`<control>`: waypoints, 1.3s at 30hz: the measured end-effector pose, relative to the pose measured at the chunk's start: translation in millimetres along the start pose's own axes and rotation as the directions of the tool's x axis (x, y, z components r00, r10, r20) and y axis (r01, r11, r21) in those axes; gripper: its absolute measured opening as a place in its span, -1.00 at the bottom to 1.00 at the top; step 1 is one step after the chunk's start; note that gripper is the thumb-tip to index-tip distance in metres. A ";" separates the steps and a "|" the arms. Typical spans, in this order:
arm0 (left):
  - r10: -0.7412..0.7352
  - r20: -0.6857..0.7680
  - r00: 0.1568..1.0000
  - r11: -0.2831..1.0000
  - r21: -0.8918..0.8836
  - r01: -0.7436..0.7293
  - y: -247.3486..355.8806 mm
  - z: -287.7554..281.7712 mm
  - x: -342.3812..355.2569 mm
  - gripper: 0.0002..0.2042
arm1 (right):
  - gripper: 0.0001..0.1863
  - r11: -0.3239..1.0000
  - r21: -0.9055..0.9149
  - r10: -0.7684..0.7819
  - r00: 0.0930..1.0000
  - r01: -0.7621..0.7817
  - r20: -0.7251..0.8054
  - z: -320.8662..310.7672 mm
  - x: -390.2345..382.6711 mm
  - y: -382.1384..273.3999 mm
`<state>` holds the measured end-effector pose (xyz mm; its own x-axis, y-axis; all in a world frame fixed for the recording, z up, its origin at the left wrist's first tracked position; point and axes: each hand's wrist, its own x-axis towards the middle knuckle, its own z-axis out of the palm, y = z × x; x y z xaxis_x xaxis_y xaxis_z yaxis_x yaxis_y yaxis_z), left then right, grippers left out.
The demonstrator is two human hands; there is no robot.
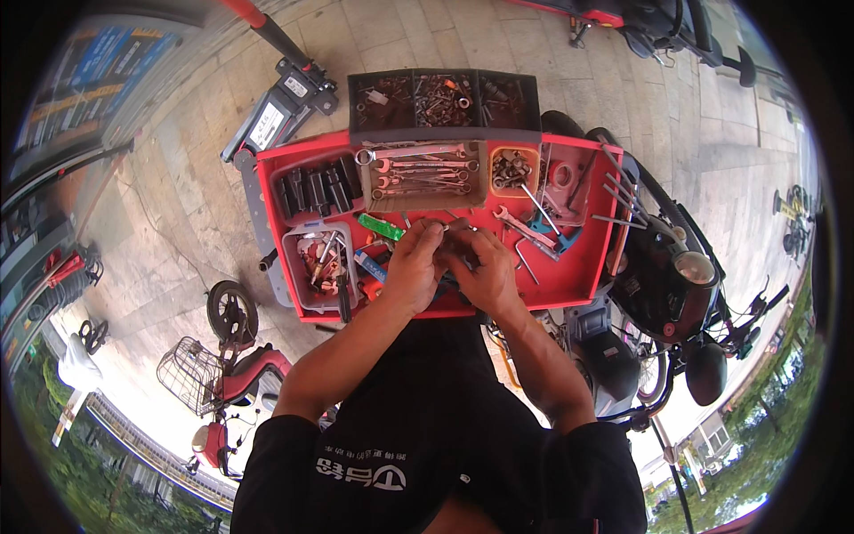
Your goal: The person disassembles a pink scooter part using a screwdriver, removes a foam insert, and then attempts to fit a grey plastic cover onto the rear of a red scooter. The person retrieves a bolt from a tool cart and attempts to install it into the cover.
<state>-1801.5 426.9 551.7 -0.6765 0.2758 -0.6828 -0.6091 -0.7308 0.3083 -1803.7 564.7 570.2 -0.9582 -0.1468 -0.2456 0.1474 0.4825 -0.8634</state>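
Observation:
My left hand (413, 269) and my right hand (483, 269) meet over the front middle of a red tool tray (574, 280). Both have bent fingertips pinched together around something small, of which only a pale glint shows between them; its kind is hidden. Beyond the fingers, combination wrenches (422, 165) lie side by side in a tan box (391, 203). A green packet (381, 226) and a blue item (369, 266) rest left of my left hand. To the right of my right hand are an open-ended wrench (525, 227) and a hex key (527, 264).
A black three-part bin (442, 129) of screws and nuts stands at the tray's far edge. Sockets (316, 189) and a clear box (291, 258) of small parts fill the left side. A floor jack (277, 111) lies far left; a dark scooter (663, 280) stands close at right.

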 end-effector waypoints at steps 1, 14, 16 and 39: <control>0.010 -0.009 1.000 1.000 0.004 -0.010 -0.9 -1.0 -1.0 -0.83 | -0.65 0.998 0.018 0.051 0.999 -0.052 0.014 2.2 0.4 -2.8; 0.031 -0.063 0.998 0.999 0.035 -0.029 -3.9 -19.3 -16.1 -0.83 | -0.89 0.661 0.625 0.379 0.904 -0.415 0.199 0.5 -11.3 7.4; 0.040 -0.045 0.998 0.996 0.076 -0.037 -5.7 -20.3 -19.3 -0.82 | -0.89 0.654 0.635 0.386 0.903 -0.411 0.187 4.3 -13.1 6.5; 0.057 -0.019 0.998 0.976 0.214 -0.051 -25.9 -19.1 -44.9 -0.76 | -0.88 0.885 0.462 0.178 0.963 -0.065 -0.204 25.3 -42.4 0.7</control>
<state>-1747.5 421.5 561.7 -0.7020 0.2218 -0.6768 -0.6478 -0.5937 0.4774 -1756.8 549.5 568.8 -0.9463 0.1205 -0.2999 0.3063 0.0378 -0.9512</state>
